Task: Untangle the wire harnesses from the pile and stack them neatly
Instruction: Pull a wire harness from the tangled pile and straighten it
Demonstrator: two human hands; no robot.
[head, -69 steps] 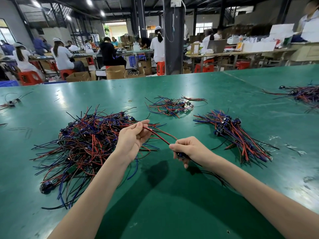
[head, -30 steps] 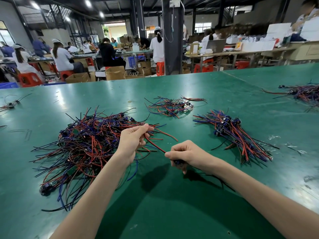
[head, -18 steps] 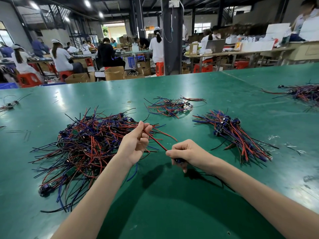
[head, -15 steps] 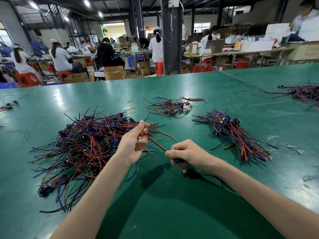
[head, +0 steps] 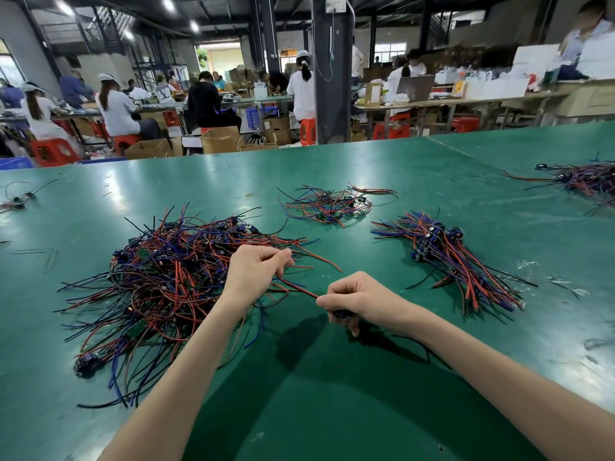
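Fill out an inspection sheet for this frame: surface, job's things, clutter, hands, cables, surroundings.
Surface: green table, glossy, lightly scuffed.
Job's things: tangled pile at left; aligned stack at right; small pile behind; held harness stretched between the hands.
Clutter: clear scraps near the right edge; further wire pile far right; stray wires far left.
Grippers: left hand holds the held harness's red wire; right hand grips its dark end.
Cables: cord hangs down the pillar.
Surroundings: workers seated on red stools at benches; cardboard boxes.
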